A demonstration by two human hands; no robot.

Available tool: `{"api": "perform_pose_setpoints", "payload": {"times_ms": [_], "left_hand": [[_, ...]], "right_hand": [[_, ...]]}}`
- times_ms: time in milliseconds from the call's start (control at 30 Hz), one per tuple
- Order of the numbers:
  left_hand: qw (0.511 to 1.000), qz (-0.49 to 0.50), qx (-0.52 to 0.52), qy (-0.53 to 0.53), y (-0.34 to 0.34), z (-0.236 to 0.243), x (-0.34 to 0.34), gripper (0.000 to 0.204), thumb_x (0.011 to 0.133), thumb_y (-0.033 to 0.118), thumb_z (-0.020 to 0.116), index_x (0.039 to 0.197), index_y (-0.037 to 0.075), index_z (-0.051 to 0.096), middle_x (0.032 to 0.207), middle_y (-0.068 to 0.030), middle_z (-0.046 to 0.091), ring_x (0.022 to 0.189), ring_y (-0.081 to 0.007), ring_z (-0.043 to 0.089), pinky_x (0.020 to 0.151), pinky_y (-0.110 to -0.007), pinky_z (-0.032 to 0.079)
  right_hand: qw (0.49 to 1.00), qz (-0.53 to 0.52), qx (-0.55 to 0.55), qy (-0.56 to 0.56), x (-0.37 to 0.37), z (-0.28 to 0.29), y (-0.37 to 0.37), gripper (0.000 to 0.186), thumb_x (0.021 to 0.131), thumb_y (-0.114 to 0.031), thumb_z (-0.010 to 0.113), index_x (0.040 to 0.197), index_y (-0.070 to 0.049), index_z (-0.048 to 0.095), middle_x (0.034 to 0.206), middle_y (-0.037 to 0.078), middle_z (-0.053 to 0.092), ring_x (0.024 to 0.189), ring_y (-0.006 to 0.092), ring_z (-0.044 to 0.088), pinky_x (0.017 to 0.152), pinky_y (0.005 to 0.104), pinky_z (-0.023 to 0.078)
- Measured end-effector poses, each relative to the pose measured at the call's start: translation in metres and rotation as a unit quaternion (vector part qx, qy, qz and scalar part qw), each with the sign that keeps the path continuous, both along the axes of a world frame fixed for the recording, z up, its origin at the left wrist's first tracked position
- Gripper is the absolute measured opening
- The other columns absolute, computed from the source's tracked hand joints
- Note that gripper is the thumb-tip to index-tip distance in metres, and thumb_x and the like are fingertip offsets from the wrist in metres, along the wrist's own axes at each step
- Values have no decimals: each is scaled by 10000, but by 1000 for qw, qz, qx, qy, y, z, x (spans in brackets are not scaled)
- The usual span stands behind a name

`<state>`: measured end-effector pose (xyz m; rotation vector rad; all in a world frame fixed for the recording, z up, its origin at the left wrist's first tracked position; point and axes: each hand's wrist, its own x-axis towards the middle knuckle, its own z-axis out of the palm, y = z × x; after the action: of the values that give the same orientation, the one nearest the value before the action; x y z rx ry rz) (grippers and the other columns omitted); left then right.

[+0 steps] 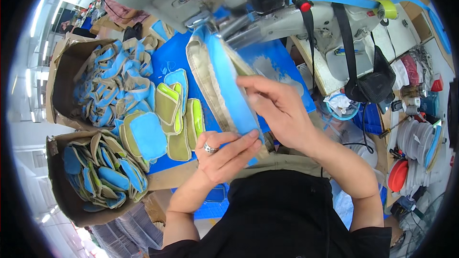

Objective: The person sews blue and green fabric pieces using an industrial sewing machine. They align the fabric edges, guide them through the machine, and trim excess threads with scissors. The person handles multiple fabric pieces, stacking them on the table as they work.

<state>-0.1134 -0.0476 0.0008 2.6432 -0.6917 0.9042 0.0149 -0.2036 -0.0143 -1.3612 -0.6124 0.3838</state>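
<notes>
A long piece of blue and khaki fabric [224, 83] runs from beneath the working end of a sewing machine [203, 19] down toward my body. My left hand [224, 155], with a ring on one finger, is closed on the near end of this piece. Along its right edge, my right hand [282, 110] pinches the fabric between thumb and bent fingers. The far end is hidden under the machine's metal parts, which look partly blurred.
Left of the fabric, blue, khaki and lime padded pieces [149, 136] lie on the blue work surface [167, 57]. Two cardboard boxes [60, 86] full of similar pieces stand at the left. Blue tape [342, 0] and a black strap [345, 43] cross the machine at right.
</notes>
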Motion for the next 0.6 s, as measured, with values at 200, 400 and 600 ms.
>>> {"api": "perform_pose_setpoints", "payload": {"times_ms": [200, 400, 600], "left_hand": [[1000, 2, -1, -6, -1, 1, 1, 325, 634, 112, 767, 957, 116, 806, 1103, -6, 771, 849, -133, 646, 695, -284, 407], [1000, -1, -4, -7, -1, 1, 1, 328, 631, 116, 773, 957, 114, 806, 1093, -7, 772, 837, -132, 646, 684, -285, 397], [1000, -1, -11, -5, -2, 1, 2, 323, 632, 108, 787, 954, 116, 807, 1099, -5, 772, 840, -132, 647, 684, -287, 397]], "right_hand": [[997, -63, -43, -18, 8, 14, 17, 265, 1008, -156, 636, 1218, 1, 671, 821, 77, 693, 652, 100, 591, 602, 271, 474], [997, -69, -21, 23, 3, 17, 13, 225, 1011, -112, 659, 1206, -10, 709, 859, 0, 671, 710, 20, 559, 607, 221, 455], [997, -75, -24, -21, 6, 13, 15, 215, 939, -151, 719, 1083, 5, 752, 860, 115, 719, 656, 135, 664, 594, 292, 507]]}}
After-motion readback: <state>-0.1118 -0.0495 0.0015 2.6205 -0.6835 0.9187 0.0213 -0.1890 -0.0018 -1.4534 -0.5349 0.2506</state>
